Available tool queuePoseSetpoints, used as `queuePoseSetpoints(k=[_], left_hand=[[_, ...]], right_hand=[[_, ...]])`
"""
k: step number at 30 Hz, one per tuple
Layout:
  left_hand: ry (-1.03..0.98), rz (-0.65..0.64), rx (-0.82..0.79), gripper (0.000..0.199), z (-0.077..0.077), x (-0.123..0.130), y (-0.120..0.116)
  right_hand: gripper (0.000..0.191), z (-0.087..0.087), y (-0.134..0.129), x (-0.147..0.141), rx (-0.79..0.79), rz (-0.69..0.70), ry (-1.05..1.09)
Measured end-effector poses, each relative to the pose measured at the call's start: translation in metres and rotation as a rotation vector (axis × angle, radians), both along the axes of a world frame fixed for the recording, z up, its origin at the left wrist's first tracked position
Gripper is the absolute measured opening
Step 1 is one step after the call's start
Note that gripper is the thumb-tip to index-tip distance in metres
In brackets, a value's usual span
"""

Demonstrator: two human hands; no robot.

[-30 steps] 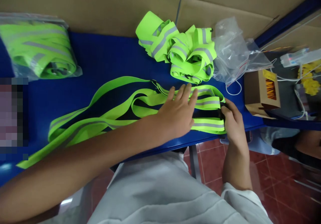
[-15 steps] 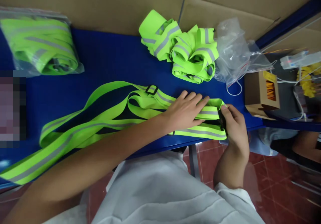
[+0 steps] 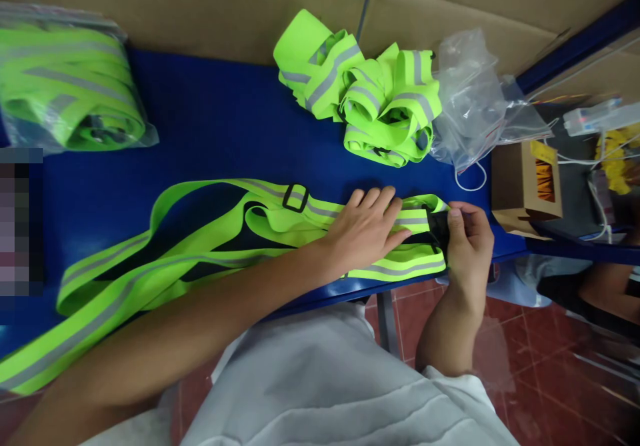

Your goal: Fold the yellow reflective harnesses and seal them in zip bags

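A long neon-green strap with a grey stripe [image 3: 120, 297] lies in loops along the blue table's front edge. My left hand [image 3: 363, 229] rests palm down on its folded layers, fingers a little apart. At the strap's right end my right hand [image 3: 467, 233] pinches the green band and a black piece [image 3: 439, 226] between thumb and fingers. A black slider buckle [image 3: 295, 198] sits on the strap to the left of my left hand.
Rolled green straps [image 3: 370, 93] lie at the back beside clear plastic bags [image 3: 470, 93]. A bagged bundle [image 3: 70, 86] is at the back left. On the right are a small cardboard box [image 3: 525, 183], cables and a person's arm [image 3: 607, 296].
More of the black piece shows at my right hand. My left hand has shifted slightly left on the strap. The left loops and the buckle sit lower and further left in view.
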State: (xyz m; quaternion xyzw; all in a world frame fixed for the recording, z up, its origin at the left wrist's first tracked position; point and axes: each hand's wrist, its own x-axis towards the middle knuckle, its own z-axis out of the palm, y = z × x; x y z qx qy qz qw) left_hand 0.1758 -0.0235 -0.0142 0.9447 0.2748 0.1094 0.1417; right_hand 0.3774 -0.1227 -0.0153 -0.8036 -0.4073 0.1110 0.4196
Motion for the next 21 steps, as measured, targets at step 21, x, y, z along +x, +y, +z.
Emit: queuePoseSetpoints(k=[21], left_hand=[[0.052,0.015,-0.048,0.069,-0.004,-0.03,-0.011]], right_hand=[[0.05,0.0,0.017,0.006,-0.158,0.019,-0.352]])
